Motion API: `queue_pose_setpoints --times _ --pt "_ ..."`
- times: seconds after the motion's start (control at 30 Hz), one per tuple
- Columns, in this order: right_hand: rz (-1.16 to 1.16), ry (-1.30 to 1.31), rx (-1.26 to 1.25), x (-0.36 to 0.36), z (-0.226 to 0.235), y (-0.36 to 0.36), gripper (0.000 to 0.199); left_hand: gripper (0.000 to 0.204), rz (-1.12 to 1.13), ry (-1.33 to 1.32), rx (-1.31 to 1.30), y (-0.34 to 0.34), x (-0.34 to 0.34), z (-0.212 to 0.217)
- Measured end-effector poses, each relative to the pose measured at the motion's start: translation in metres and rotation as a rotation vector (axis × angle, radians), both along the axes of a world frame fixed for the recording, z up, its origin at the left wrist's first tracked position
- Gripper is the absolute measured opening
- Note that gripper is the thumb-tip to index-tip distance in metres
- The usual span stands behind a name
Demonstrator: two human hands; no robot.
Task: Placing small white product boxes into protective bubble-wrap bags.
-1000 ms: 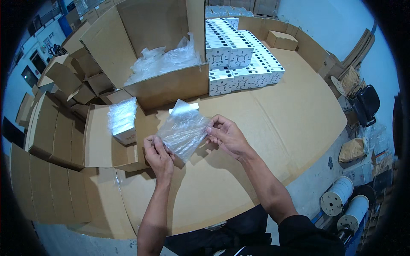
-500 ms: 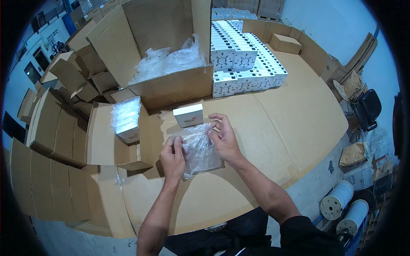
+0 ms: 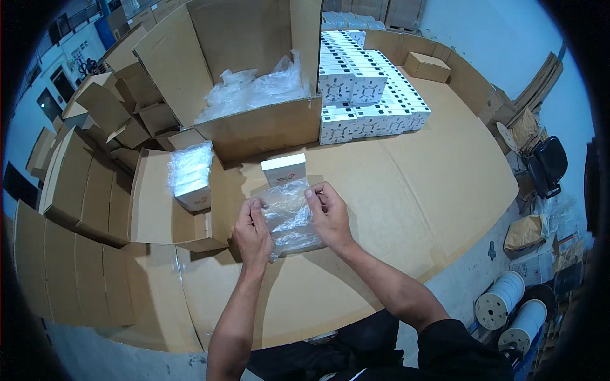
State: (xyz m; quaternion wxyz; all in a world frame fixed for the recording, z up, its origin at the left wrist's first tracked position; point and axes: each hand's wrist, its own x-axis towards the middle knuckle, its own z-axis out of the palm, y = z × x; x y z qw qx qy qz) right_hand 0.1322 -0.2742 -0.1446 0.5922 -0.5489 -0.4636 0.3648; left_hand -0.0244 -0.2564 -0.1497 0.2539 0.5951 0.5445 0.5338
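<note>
Thumbs and fingers of both hands pinch the side edges of a clear plastic bag (image 3: pixel 291 219), the left hand (image 3: pixel 253 236) at one side and the right hand (image 3: pixel 330 217) at the other, stretching it between them above a cardboard-covered table (image 3: pixel 413 197). A second ago the bag was tilted cornerwise and hid most of a small white box (image 3: pixel 283 170); now it is drawn squarer and nearer the person, and the box's front shows. The change appears to leave the bag lined up with the box, whose lower edge meets the plastic in this view, though whether they touch cannot be told; no box shows inside the bag. Just left of the left hand, an open carton (image 3: pixel 152 203) holds a row of plastic-wrapped white boxes (image 3: pixel 192 174). Beyond the small box rises a larger carton (image 3: pixel 257 132) with a heap of clear plastic (image 3: pixel 254 90) in it, and to its right, white boxes with dark markings (image 3: pixel 372 95) are stacked in tight rows. Farther out are a closed brown carton (image 3: pixel 427 66), a black chair (image 3: pixel 545 164) and, on the lower right, white spools (image 3: pixel 502 300).
</note>
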Motion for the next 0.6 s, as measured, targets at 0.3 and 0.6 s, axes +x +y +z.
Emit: queue_pose_setpoints --times 0.3,0.6 --pt "-0.027 0.02 0.03 0.0 -0.008 0.0 0.027 0.035 -0.009 -0.049 -0.082 0.0 0.0 0.007" --pt "-0.12 -0.163 0.047 0.006 -0.006 0.001 0.027 0.021 -0.145 -0.311 -0.445 -0.018 0.014 0.024"
